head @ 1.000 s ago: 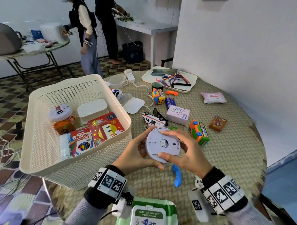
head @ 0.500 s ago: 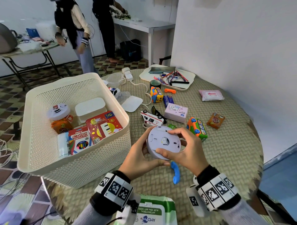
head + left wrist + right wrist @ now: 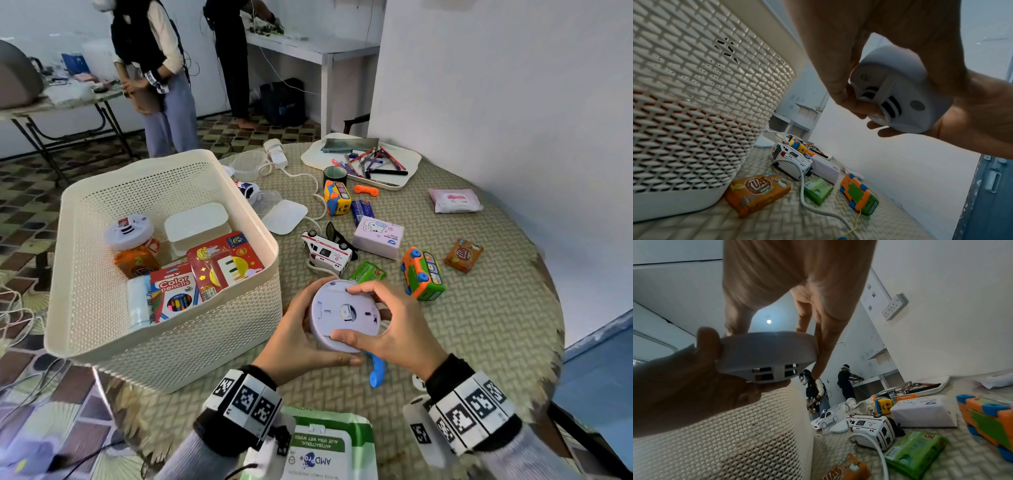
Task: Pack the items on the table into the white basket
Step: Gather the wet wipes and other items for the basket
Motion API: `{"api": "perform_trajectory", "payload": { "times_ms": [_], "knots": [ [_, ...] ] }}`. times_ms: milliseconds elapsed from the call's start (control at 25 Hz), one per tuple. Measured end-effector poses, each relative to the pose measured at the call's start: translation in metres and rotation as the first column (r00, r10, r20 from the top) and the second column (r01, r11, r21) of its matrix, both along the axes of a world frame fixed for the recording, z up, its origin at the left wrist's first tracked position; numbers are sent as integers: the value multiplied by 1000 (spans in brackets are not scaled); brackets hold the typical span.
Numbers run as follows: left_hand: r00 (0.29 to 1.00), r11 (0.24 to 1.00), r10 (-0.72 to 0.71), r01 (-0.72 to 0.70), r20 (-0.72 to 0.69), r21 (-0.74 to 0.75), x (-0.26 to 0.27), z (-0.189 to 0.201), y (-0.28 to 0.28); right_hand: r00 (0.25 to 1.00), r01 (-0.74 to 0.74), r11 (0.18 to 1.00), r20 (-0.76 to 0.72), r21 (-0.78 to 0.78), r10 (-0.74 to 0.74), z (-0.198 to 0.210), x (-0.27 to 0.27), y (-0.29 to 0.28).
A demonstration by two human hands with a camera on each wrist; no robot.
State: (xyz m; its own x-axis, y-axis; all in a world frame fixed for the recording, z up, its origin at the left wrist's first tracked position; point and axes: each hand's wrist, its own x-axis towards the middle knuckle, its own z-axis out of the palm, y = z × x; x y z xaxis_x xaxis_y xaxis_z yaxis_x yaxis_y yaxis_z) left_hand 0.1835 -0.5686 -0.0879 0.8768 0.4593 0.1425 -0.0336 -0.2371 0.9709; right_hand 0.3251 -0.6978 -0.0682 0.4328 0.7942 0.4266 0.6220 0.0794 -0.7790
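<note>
A round white smoke detector (image 3: 344,315) hangs above the table just right of the white basket (image 3: 191,356), its flat back facing up. My left hand (image 3: 298,332) cups its left and underside. My right hand (image 3: 400,329) pinches its rim between thumb and forefinger. The left wrist view shows the detector (image 3: 898,97) with its vents facing down, beside the basket wall (image 3: 694,97). In the right wrist view the detector (image 3: 766,356) sits above the basket rim (image 3: 735,443). The basket holds a second detector, a white box, color pencils and a red tin.
On the woven table lie a toy ambulance (image 3: 327,253), green packet (image 3: 368,272), orange-green toy bus (image 3: 423,274), pink tissue box (image 3: 378,236), blue toy handset (image 3: 376,371), wet wipes pack (image 3: 329,448) and an orange KUAT packet (image 3: 756,193). A pen tray (image 3: 361,161) sits far back. Two people stand behind.
Both hands keep hold of the detector in nearly the same spot beside the basket. The right fingers have shifted slightly on its rim. A person in the background has turned.
</note>
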Motion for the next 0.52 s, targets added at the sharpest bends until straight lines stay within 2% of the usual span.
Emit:
{"api": "perform_trajectory", "payload": {
  "times_ms": [120, 280, 400, 520],
  "knots": [
    [999, 999, 35, -35, -5, 14, -3, 0, -4, 1000, -18, 998, -3, -58, 18, -6, -1, -1],
    [999, 996, 33, -32, 5, -89, -6, -1, -2, 999, -33, 990, -47, -136, 27, -9, -1, 1],
    [999, 989, 37, -36, 3, -147, -6, -8, 7, 995, 7, 990, -99, -141, -21, -10, 6, 6],
    [996, 989, 88, -88, -2, -121, -5, -19, 18, 987, 83, 985, -127, -148, -103, -17, 16, 17]
  ]
}}
